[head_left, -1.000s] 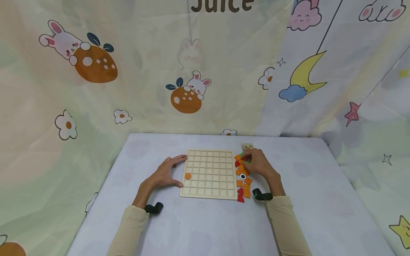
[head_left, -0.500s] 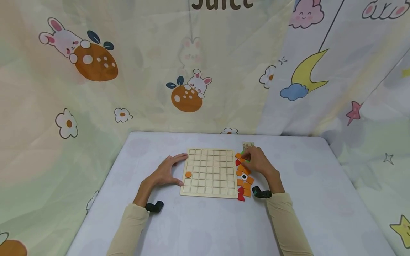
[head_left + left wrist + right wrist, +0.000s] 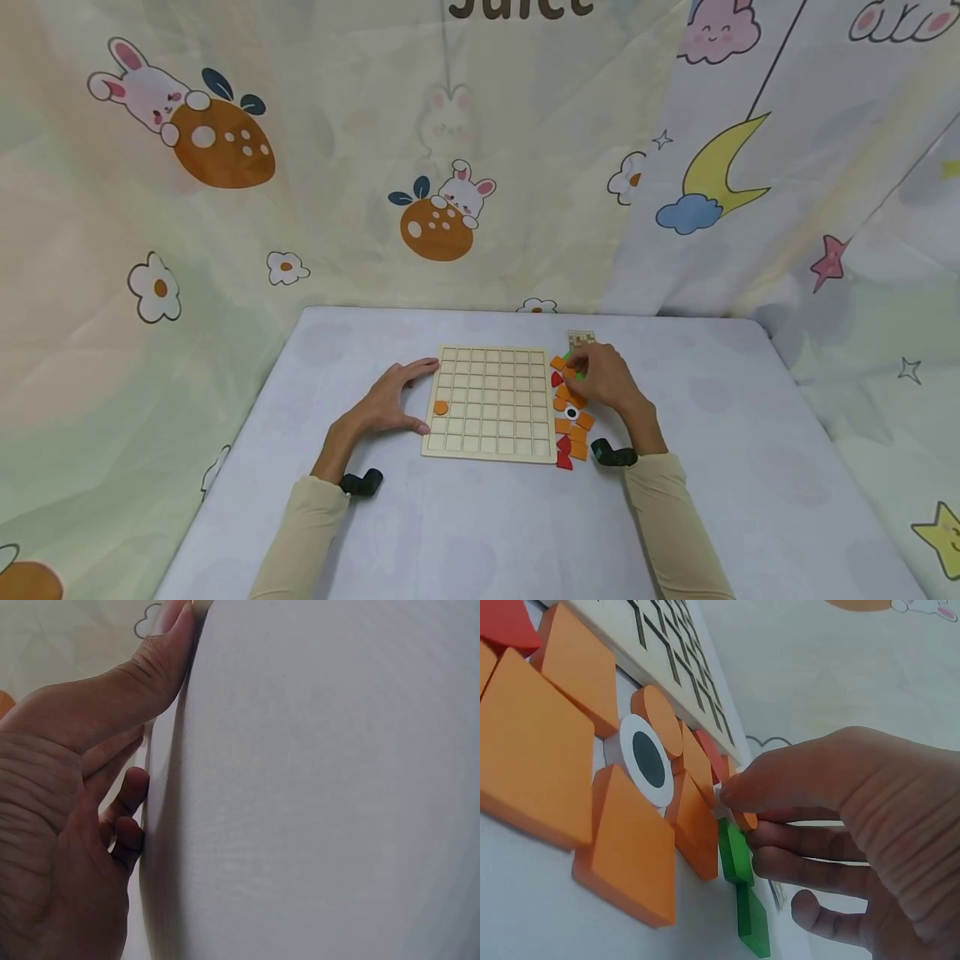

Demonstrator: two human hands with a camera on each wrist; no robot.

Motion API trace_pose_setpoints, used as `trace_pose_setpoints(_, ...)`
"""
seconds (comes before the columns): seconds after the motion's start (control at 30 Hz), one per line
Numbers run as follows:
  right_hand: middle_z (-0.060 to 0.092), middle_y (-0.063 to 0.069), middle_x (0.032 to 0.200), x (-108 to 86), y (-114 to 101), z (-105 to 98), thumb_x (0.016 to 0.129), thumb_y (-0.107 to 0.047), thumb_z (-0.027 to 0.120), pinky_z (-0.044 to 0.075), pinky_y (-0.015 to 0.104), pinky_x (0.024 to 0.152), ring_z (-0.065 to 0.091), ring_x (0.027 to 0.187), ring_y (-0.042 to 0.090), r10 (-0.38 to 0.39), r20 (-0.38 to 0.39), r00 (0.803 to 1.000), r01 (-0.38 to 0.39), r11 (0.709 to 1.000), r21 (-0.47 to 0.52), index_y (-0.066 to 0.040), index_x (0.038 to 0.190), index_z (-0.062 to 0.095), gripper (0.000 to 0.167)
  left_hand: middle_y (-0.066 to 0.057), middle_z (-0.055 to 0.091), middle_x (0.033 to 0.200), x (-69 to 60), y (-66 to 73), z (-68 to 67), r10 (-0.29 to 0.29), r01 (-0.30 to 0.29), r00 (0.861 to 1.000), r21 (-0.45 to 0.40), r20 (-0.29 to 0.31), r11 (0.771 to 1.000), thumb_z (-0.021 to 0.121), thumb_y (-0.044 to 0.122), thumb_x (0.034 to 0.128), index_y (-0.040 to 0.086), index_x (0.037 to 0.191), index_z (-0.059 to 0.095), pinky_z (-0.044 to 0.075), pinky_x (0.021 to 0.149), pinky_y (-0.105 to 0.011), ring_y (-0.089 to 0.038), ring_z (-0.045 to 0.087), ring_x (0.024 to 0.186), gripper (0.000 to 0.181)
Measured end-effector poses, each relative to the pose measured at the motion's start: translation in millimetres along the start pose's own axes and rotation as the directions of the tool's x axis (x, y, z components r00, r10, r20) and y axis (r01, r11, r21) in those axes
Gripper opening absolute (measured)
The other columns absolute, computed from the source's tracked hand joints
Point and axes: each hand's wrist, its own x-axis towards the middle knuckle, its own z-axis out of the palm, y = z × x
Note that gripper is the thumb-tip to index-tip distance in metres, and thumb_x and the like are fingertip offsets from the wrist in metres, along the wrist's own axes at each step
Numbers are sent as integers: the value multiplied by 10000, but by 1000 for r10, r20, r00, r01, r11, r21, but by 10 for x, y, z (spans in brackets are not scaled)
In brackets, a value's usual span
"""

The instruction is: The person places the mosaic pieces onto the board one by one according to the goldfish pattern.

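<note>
A pale wooden grid board (image 3: pixel 491 404) lies flat on the table, with one orange disc (image 3: pixel 441 407) in its leftmost column. My left hand (image 3: pixel 386 404) steadies the board's left edge, thumb and fingers spread apart. Beyond the board's right side, my right hand (image 3: pixel 611 379) reaches into a cluster of small pieces. In the right wrist view, its thumb and fingers pinch a small orange piece (image 3: pixel 745 820), mostly hidden by the hand. Two green pieces (image 3: pixel 736 853) lie just under those fingers. A white disc with a dark centre (image 3: pixel 649 761) sits among orange square tiles (image 3: pixel 622 851).
Red pieces (image 3: pixel 564 458) lie at the near end of the cluster, close to the board. A small patterned card (image 3: pixel 581 337) is behind the right hand. White cloth covers the table (image 3: pixel 465 533); a printed curtain (image 3: pixel 337 167) hangs behind it.
The view has tilted slightly, so everything sits a little higher in the picture. Both hands stay at the same places, and the right fingers remain at the far end of the cluster.
</note>
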Motion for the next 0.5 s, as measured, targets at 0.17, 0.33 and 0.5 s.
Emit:
trace_pose_setpoints(0.17,740,96,931,3,26,18,862,-156,869,539,368,804,644,856,241,-29,-18,999,30,998,55,-29,1007,805,203,-39,439,1756,-2,-1,-9,2,-2,1000,-9,2,1000,1061,420,652,154,1655,490,445,1014,-452,-232,514,1179,1184)
trace_pose_setpoints(0.33,747,104,935,4,43,43,845,-111,871,535,333,792,640,850,228,-72,-50,996,79,988,134,-25,997,791,192,-51,447,1750,-2,-2,2,2,-2,1000,-23,4,1000,1064,434,646,145,1651,496,448,1021,-475,-243,521,1193,1190)
trace_pose_setpoints(0.5,756,131,981,-10,17,62,847,-75,856,543,303,791,640,864,242,-85,-62,994,97,969,226,-17,1020,796,192,-47,441,1754,6,0,13,0,1,1000,-27,6,1000,1061,448,647,149,1652,495,452,1020,-471,-245,522,1204,1192)
